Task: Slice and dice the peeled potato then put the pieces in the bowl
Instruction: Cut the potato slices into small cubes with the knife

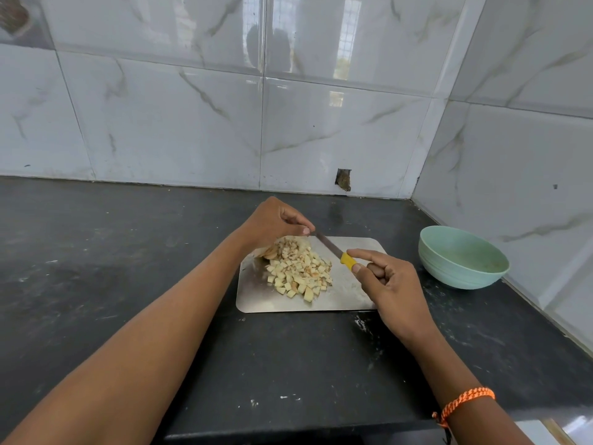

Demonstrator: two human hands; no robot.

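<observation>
A heap of pale yellow diced potato (298, 271) lies on a steel cutting board (256, 297) on the dark counter. A few uncut slices (271, 252) sit at the heap's far left edge. My right hand (390, 284) holds the yellow handle of a knife (330, 247) over the board's right side. The blade points up and left, above the heap. My left hand (276, 224) hovers at the board's far left corner and pinches the blade's tip between thumb and fingers. A pale green bowl (462, 256) stands to the right of the board and looks empty.
Marble-patterned tiled walls close the black counter (112, 252) at the back and on the right, forming a corner just behind the bowl. A small hole (343, 179) shows in the back wall's base. The counter's front edge runs along the bottom of the view.
</observation>
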